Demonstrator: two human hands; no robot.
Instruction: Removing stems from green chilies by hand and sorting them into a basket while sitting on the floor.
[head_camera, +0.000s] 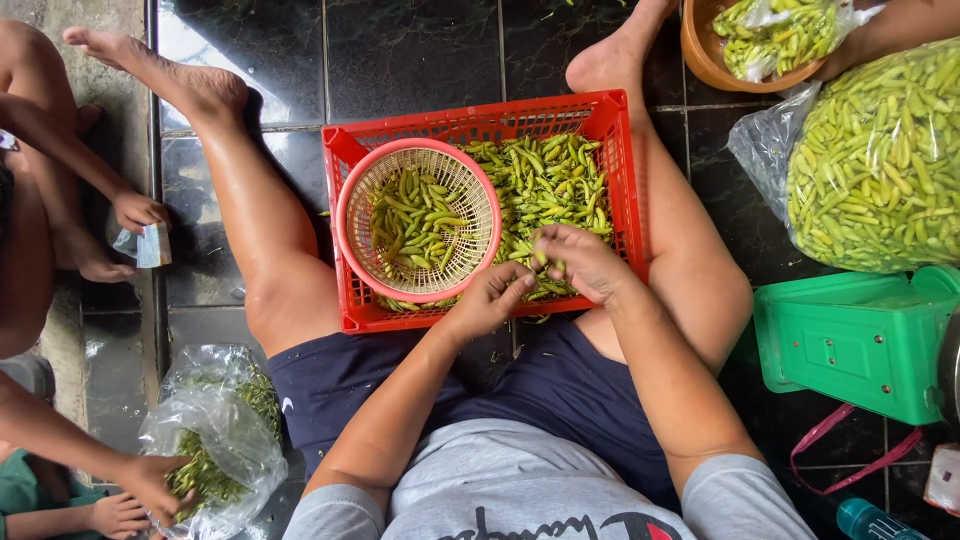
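1. Now, take the red crate (620, 150) on the floor between your legs as your landmark; it is full of green chillies (545, 180).
2. Your left hand (490, 297) sits at the crate's near edge, fingers curled shut on a chilli you can barely see.
3. Your right hand (585, 262) is just beside it, over the crate's near right part, fingers pinched on a chilli.
4. Inside the crate's left half rests a pink basket (352, 215) holding more chillies.
5. Right of the crate lie a clear bag (880, 160) of chillies and a green scale (850, 340).
6. Left of the crate, another person's hand (150, 483) reaches into a bag of stems (225, 430).
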